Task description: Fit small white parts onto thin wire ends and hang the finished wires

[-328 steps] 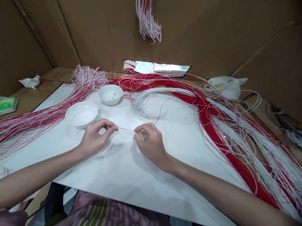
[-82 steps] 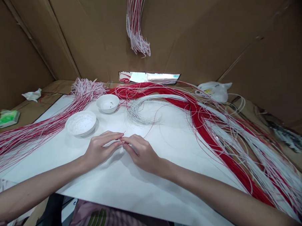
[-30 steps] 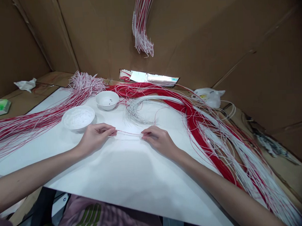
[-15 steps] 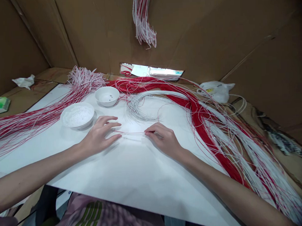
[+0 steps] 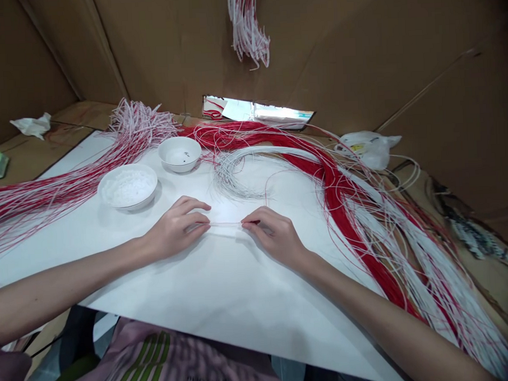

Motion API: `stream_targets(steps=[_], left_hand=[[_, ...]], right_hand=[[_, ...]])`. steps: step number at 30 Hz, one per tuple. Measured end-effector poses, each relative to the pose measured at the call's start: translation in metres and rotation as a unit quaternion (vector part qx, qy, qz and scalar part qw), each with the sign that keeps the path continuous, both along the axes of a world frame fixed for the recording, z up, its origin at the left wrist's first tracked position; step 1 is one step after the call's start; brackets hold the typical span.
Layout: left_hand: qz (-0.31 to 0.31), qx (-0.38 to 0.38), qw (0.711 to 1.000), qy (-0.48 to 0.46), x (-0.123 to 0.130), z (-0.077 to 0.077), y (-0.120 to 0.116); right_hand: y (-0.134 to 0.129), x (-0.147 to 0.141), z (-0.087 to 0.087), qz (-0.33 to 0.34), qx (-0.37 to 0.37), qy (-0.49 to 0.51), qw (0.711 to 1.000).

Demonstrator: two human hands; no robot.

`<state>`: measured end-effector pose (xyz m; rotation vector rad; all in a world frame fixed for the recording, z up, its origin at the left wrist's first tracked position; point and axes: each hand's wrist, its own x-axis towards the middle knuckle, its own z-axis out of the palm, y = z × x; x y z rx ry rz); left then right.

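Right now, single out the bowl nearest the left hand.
The front bowl, heaped with white material; the rear bowl shows only a few dark specks inside.

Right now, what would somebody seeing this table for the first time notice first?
Probably the thick red bundle of strands, which curves across the back of the white work surface and down its right side. Next might come the red-and-white tassel hanging in front of the cardboard wall, top center. Then, in the middle, a thin strand runs between the left hand and the right hand.
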<state>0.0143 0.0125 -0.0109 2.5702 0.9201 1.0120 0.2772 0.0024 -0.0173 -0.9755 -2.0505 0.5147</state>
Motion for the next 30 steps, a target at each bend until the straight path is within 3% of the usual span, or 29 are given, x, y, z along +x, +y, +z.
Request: stream_targets(steps=[9,30], left_hand=[[-0.022,-0.045,0.998,0.026,-0.0056,0.0040,-0.0020],[-0.035,0.011,0.999,0.031,-0.0063,-0.0011,0.0006]], right_hand=[[-0.0012,-0.0001,0.0002,-0.004,-0.009,-0.016,1.000],[0.0024,0.0021,-0.0074,0.033,0.037,-0.053,0.997]])
